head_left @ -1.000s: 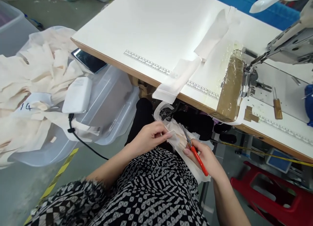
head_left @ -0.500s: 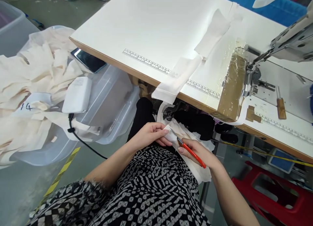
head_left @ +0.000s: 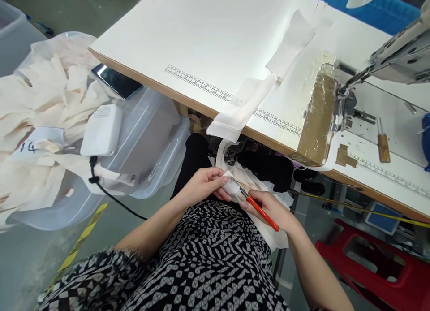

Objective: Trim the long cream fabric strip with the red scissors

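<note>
Over my lap, my left hand (head_left: 208, 184) pinches the edge of a white fabric piece (head_left: 231, 191) between thumb and fingers. My right hand (head_left: 268, 209) grips red-handled scissors (head_left: 260, 210), whose metal blades point up and left and lie against that fabric. How far apart the blades are is too small to tell. More pale fabric (head_left: 273, 239) spreads over my lap beneath both hands. A joined strip of white fabric (head_left: 247, 105) lies across the table, its near end hanging over the front edge.
The white table (head_left: 201, 28) carries a sewing machine (head_left: 399, 55) and a wooden-handled awl (head_left: 383, 143) at right. At left, a plastic bin (head_left: 148, 145) holds cream fabric pieces (head_left: 50, 100), a phone (head_left: 116, 80) and a white power bank (head_left: 101, 129). A red stool (head_left: 403, 275) stands lower right.
Both hands have shifted very slightly left in the picture, as has the whole scene. The left hand keeps its pinch on the fabric and the scissors stay in the right hand.
</note>
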The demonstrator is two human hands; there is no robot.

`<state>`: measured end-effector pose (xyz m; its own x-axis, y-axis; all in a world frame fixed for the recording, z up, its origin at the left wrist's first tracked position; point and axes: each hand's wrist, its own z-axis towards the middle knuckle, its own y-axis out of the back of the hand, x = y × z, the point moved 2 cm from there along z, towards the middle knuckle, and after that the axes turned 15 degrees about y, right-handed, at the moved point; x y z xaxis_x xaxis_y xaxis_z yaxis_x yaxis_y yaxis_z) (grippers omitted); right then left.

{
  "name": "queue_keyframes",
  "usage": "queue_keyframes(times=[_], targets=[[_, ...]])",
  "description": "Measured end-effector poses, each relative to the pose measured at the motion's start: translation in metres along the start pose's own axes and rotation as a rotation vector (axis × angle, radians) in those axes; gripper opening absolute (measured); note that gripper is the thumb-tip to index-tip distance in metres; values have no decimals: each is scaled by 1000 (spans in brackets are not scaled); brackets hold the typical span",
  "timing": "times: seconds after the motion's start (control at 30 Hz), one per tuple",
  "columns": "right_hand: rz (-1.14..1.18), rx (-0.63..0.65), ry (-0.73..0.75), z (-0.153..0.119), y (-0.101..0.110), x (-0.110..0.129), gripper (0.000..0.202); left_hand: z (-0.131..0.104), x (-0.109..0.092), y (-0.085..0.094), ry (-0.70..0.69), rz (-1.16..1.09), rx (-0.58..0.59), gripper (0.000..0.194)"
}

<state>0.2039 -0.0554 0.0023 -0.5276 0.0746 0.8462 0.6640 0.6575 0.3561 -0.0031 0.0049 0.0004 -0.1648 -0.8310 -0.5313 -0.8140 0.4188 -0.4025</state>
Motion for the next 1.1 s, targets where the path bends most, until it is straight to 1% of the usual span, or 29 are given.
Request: queue_keyframes(times=[0.13,0.27,0.37,0.53,0.67,0.77,0.9,1.0,1.1], targets=[[-98,-31,-7,-1,-3,1,49,0,0,0,-8,4,1,45],[-241,-92,-14,-1,-7,4,50,0,0,-1,-11,8,3,45],[-277,-129,-6,-2,-8,5,50,-1,1,-1,-16,13,5,43],[-302,-128,-22,-5,-8,7,49,-1,3,0,-23,11,11,40],[-406,-92,-21,-3,-4,13,46,-3,1,-2,-15,24,25,41],[-462,-88,-11,1,-2,16,46,-4,-1,-2,0,36,25,43],[-453,-110,2,3,-5,16,48,-5,-1,-2,-4,28,30,41],[-394,-142,-3,0,-6,13,50,-5,0,-2,5,31,38,41],[-310,-166,-33,-5,-1,7,53,-4,2,-2,10,43,41,41]])
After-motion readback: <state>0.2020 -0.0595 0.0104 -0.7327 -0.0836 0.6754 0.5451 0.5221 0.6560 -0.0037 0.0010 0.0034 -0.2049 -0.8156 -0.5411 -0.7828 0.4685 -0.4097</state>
